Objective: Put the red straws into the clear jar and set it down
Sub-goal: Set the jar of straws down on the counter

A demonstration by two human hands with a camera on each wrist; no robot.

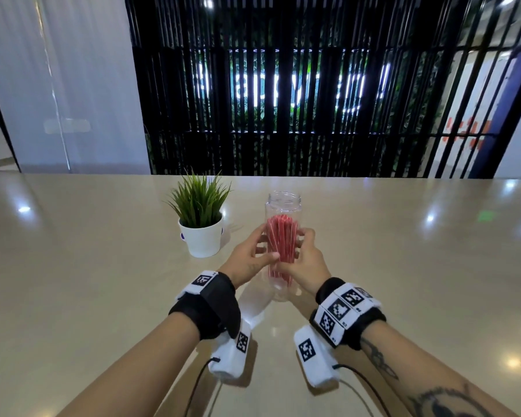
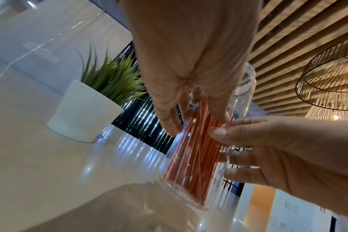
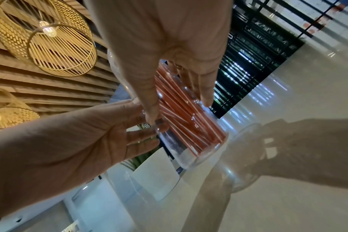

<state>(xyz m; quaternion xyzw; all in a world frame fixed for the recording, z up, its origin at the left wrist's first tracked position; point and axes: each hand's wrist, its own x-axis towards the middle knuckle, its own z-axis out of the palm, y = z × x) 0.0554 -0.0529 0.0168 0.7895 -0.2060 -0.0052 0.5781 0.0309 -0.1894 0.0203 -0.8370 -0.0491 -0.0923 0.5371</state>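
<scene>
A tall clear jar (image 1: pixel 283 203) stands upright in the middle of the table, its open mouth on top. A bundle of red straws (image 1: pixel 281 245) with thin white stripes is inside it, their tops below the rim. My left hand (image 1: pixel 257 251) grips the jar's left side and my right hand (image 1: pixel 306 257) grips its right side, at mid height. In the left wrist view the straws (image 2: pixel 193 157) reach the jar's base (image 2: pixel 181 193), which is at the table surface. I cannot tell whether the base touches it. The right wrist view shows the same straws (image 3: pixel 181 113).
A small green plant in a white pot (image 1: pixel 201 236) stands just left of the jar, close to my left hand. The glossy beige table (image 1: pixel 403 266) stretches wide on both sides. A black slatted screen (image 1: pixel 283 115) rises behind the table's far edge.
</scene>
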